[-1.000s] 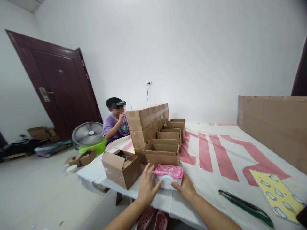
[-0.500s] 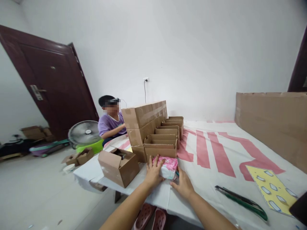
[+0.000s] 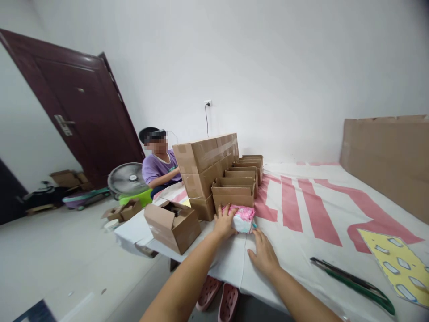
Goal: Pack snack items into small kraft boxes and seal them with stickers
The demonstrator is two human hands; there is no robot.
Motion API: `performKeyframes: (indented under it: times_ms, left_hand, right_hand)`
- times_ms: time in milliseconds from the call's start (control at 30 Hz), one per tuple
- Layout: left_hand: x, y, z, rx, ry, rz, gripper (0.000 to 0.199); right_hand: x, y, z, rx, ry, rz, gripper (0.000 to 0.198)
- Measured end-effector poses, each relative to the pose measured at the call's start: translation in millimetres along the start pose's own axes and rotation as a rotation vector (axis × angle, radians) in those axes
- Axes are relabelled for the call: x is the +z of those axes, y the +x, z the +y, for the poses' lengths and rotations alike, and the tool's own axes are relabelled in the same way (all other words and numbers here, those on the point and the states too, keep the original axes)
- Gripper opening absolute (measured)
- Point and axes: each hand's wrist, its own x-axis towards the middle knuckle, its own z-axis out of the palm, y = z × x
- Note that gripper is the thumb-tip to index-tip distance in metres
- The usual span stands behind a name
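Left hand [image 3: 225,225] up onto the pack [image 3: 243,219], right hand [image 3: 264,254] eased back | pack on table [image 3: 295,252], just near of the near box [image 3: 233,197] | left fingers spread over its left end, right half-open, touch unclear | set down, it seems, release half done

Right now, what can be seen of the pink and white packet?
The packet is a soft-looking, wrinkled block, pink on top, white and pale blue on its near side. It lies on the cloth, before the nearest open box. The left hand covers its left part; whether the right hand touches it is unclear.
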Motion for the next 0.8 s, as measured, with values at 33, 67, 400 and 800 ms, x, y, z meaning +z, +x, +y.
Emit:
performKeyframes:
  times_ms: [33,67,400,800]
  left_hand:
    - [0,3,0,-0.001,0.002,-0.002,0.102]
    - [-1,6,-1,-0.002,0.004,-0.005,0.102]
    - [-1,39,-3,-0.022,0.012,-0.046,0.106]
    - [-3,72,1,-0.08,0.054,-0.071,0.107]
  right_hand:
    - [-1,0,-1,-0.008,-0.01,-0.003,0.061]
    - [-2,-1,-1,-0.016,-0.019,-0.007,0.059]
    - [-12,-2,-13,0.007,-0.076,-0.056,0.05]
    - [-9,-1,-7,-0.032,-0.02,-0.032,0.038]
